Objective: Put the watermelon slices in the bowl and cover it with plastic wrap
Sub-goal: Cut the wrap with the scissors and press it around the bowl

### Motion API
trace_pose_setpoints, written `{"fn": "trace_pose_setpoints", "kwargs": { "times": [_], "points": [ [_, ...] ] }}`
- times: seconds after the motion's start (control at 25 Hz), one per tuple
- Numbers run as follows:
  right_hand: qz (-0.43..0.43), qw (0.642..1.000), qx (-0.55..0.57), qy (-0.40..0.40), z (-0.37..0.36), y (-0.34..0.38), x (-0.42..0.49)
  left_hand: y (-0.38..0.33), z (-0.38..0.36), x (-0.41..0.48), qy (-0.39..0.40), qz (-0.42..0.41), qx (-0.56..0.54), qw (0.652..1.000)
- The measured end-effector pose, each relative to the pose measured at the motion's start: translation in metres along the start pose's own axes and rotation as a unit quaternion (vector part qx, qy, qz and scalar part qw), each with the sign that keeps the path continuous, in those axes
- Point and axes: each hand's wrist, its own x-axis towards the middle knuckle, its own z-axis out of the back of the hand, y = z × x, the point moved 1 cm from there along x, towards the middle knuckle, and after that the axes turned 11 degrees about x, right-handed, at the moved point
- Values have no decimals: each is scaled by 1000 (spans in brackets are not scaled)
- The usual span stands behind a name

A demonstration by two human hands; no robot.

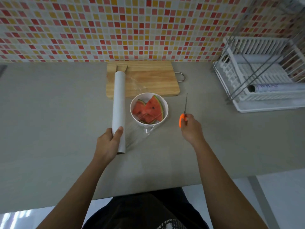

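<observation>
Watermelon slices (148, 109), red with green rind, lie inside the white bowl (166, 113), which stands on the grey bench (49, 113) just in front of the wooden cutting board (148, 80). A long white roll of plastic wrap (118, 103) lies to the left of the bowl, its far end resting on the board and its near end towards the person. A clear sheet of film (148, 131) runs from the roll across to the bowl. It seems to lie over at least the near part of the rim, though the film is too transparent to tell how much of the bowl it covers. A crumpled edge of it rests on the bench just in front of the bowl.

The left grip (109, 142) is curled round the near end of the roll, thumb on top. The right grip (189, 128) holds orange-handled scissors (181, 120) to the right of the bowl and apart from it, the blades together and pointing away from the person. At the far right stands a white dish rack (239, 103) with a second roll (277, 87) lying in it.
</observation>
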Motion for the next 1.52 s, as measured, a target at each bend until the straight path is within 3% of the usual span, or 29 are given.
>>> {"fn": "trace_pose_setpoints", "kwargs": {
  "times": [0.08, 0.16, 0.28, 0.56, 0.84, 1.08, 1.32, 1.52],
  "points": [
    [25, 981, 189, 39, 1, 18, -13, 0, 1, -1, 6, 9, -17, 1000],
    [39, 935, 339, 100, -4, 37, -26, -2, 1, -2, 13, 17, -37, 999],
    [38, 878, 445, 175, -17, 64, -46, -1, 0, -4, 13, 26, -46, 999],
    [-11, 880, 421, 221, -51, 76, -90, -5, 1, -8, 13, 65, -95, 993],
    [-122, 847, 455, 246, -69, 32, -157, -10, 7, -14, 24, 85, -124, 988],
    [-129, 851, 416, 294, -79, 0, -203, -9, 6, -14, 48, 84, -174, 980],
    [-171, 842, 401, 319, -97, -8, -204, -7, 5, -12, 48, 90, -162, 982],
    [-184, 814, 464, 297, -113, 6, -179, -7, 2, -13, 36, 88, -149, 984]
  ]
}}
